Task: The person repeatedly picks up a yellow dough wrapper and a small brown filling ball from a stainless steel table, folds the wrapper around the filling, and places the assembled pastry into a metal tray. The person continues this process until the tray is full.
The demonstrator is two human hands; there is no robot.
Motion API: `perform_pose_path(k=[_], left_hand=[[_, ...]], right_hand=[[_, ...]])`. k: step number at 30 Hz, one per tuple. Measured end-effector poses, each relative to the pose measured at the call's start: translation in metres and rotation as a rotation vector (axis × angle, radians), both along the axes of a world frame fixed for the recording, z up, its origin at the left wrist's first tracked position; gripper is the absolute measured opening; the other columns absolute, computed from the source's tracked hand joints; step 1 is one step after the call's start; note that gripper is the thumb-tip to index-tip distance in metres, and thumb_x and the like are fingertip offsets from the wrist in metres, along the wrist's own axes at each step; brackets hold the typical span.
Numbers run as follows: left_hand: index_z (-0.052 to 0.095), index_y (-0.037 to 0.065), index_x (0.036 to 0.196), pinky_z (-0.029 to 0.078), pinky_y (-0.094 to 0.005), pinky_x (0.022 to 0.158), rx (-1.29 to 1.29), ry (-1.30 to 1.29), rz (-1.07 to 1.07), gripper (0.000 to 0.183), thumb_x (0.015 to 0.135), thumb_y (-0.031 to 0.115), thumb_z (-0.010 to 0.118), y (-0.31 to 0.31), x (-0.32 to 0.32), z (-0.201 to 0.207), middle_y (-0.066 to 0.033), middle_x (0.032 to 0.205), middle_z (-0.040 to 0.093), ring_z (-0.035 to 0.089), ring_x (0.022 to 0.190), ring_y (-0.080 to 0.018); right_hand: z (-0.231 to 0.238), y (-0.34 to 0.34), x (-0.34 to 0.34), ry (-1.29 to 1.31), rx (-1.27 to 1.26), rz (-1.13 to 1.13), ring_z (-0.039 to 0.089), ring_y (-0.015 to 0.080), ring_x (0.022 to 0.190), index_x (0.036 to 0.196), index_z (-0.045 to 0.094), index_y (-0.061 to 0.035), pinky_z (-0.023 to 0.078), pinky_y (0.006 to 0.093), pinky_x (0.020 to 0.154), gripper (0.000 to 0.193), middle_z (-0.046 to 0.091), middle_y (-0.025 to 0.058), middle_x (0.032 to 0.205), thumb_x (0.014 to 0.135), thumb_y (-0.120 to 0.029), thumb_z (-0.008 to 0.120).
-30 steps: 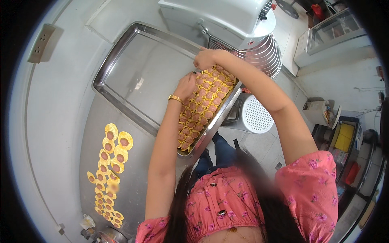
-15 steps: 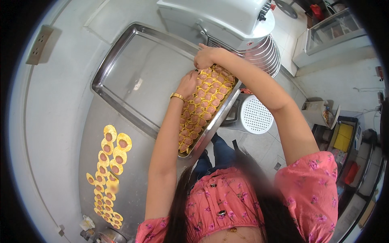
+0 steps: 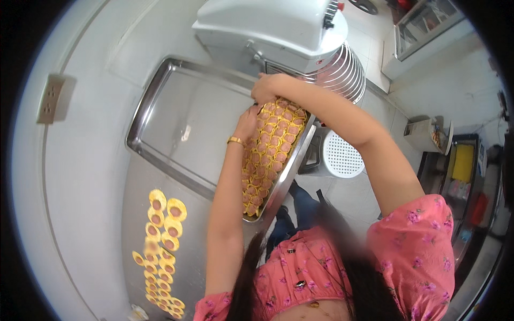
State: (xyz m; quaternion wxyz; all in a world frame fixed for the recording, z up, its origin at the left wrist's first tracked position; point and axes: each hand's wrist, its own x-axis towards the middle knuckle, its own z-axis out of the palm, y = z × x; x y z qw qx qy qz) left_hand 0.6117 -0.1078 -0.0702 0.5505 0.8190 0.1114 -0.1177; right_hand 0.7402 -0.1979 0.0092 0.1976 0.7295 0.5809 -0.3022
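Note:
A deep metal tray (image 3: 140, 109) has rows of open-topped dumplings (image 3: 272, 147), yellow wrappers around pinkish meat filling, packed tightly along its right side. My left hand (image 3: 247, 123), with a gold band at the wrist, is at the far left end of these rows. Its fingers are bent together and partly hidden. Just beyond it, my right hand (image 3: 267, 89) curls down over the far end of the rows, close to the left fingertips. What lies between the fingers of either hand is out of sight. Flat yellow wrappers (image 3: 175, 212) topped with meat balls lie on the metal table (image 3: 201, 230) at lower left.
A white machine (image 3: 267, 32) with a wire guard (image 3: 345, 72) stands beyond the tray. To the right of the tray is a white perforated stool (image 3: 344, 154) on the tiled floor. Dark shelving (image 3: 444, 176) holds items at far right. A wall socket (image 3: 51, 99) is at left.
The whole view has shifted, so the tray and table appear lower and slightly to the right. Both hands stay at the far end of the dumpling rows, with the right hand curled further down.

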Motion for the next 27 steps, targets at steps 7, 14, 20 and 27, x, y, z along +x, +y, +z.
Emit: perform_pose_path(k=[7,14,20,27], left_hand=[[0.055,-0.004,0.121,0.040,-0.0315,0.097,-0.359,-0.034,0.078,0.051,0.095,0.032,0.029,0.001,0.025,-0.018,-0.0181,0.122,0.058,0.054,0.115,-0.0254],[0.052,-0.001,0.125,0.038,-0.0310,0.099,-0.308,0.085,-0.025,0.048,0.096,0.033,0.033,0.006,0.035,-0.006,-0.0115,0.123,0.058,0.053,0.115,-0.0203],[0.052,0.002,0.126,0.036,-0.0310,0.100,-0.258,0.205,-0.034,0.048,0.096,0.035,0.036,0.001,0.041,0.018,-0.0101,0.125,0.056,0.052,0.117,-0.0187],[0.051,0.003,0.128,0.035,-0.0304,0.101,-0.284,0.223,-0.049,0.049,0.096,0.036,0.034,0.000,0.039,0.025,-0.0090,0.127,0.056,0.049,0.120,-0.0175]], right_hand=[[0.026,-0.062,0.024,0.186,0.856,-0.505,0.059,0.0296,0.106,0.123,0.056,-0.0088,0.023,0.0490,0.110,0.041,0.063,0.0155,0.112,0.083,-0.010,0.046],[-0.022,-0.183,-0.019,0.148,1.492,-1.365,0.061,0.0160,0.096,0.114,0.061,-0.0023,0.045,0.0288,0.087,0.031,0.067,0.0087,0.101,0.086,-0.007,0.049],[-0.092,-0.204,-0.079,0.486,1.566,-1.695,0.058,0.0119,0.093,0.113,0.062,-0.0011,0.043,0.0264,0.086,0.027,0.066,0.0050,0.101,0.092,-0.017,0.054],[-0.080,-0.145,-0.129,1.255,1.709,-1.867,0.049,0.0154,0.114,0.138,0.037,-0.0027,0.036,0.0308,0.099,0.044,0.053,0.0079,0.126,0.097,-0.018,0.040]])
